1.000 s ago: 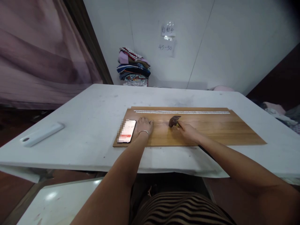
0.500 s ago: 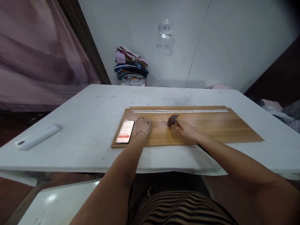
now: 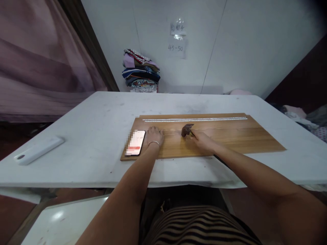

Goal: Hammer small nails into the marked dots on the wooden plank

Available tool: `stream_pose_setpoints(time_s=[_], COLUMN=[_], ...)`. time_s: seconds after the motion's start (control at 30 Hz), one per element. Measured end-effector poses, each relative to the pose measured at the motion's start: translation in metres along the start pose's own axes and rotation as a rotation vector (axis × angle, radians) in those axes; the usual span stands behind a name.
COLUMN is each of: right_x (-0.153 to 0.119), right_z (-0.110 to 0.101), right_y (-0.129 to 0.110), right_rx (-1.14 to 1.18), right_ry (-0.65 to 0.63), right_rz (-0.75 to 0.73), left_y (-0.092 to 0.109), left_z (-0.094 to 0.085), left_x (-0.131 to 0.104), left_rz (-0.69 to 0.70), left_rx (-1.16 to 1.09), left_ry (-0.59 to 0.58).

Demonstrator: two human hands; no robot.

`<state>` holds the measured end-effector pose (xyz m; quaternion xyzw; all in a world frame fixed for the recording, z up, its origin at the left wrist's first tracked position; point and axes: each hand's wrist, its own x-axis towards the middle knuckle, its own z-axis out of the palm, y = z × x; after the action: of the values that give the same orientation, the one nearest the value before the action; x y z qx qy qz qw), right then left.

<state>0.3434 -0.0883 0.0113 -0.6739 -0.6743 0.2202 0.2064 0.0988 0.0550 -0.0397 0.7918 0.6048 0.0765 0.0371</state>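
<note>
My right hand (image 3: 201, 140) is wrapped round the handle of a claw hammer (image 3: 186, 130), its dark head low over the wooden board (image 3: 224, 139). Whether the head touches the wood I cannot tell. On the board's left part my left hand (image 3: 155, 135) lies flat, fingers stretched forward, a thin bracelet at its wrist. Just left of that hand is a phone (image 3: 136, 143) with its screen lit. Two white strips (image 3: 194, 119) run side by side along the board's far edge.
The board lies on a white table (image 3: 97, 119). A white handled object (image 3: 39, 149) rests at the table's left. Folded clothes (image 3: 141, 70) are stacked by the back wall, where paper notes (image 3: 176, 47) hang. A pink curtain (image 3: 46, 61) hangs at the left.
The view has shifted slightly, moving everything a little left and up. My right hand keeps its grip on the hammer, and my left hand stays on the board.
</note>
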Motion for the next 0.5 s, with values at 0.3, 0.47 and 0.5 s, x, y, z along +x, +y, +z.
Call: stream_pose_setpoints(time_s=[0.3, 0.47, 0.5], right_x=[0.0009, 0.0009, 0.0005], right_z=[-0.0013, -0.0062, -0.0063], right_y=[0.0016, -0.0059, -0.0081], right_rx=[-0.029, 0.001, 0.012], right_ry=[0.006, -0.001, -0.006], right_rz=[-0.004, 0.012, 0.014], left_y=[-0.0023, -0.0040, -0.0046], left_z=[0.0044, 0.0061, 0.0067], left_x=[0.0019, 0.0025, 0.0030], left_rz=[0.008, 0.018, 0.020], left_rx=[-0.018, -0.036, -0.037], left_ry=[0.027, 0.025, 0.024])
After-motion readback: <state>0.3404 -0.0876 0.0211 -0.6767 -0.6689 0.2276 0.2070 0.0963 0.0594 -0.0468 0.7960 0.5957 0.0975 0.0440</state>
